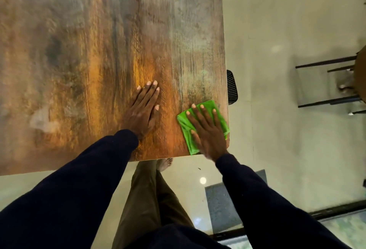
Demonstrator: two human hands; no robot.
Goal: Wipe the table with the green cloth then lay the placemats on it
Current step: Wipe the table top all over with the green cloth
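A wooden table [89, 51] with a rusty brown and grey top fills the upper left of the head view. A folded green cloth [185, 124] lies at its near right corner. My right hand [208, 132] presses flat on the cloth with straight, spread fingers. Flat on the bare wood to the left of the cloth rests my left hand [143, 108], fingers straight and together. No placemats are in view.
A black chair back [232, 87] pokes out past the table's right edge. Dark metal furniture legs [328, 82] stand on the pale floor at the far right. A grey mat [219, 205] lies on the floor near my legs.
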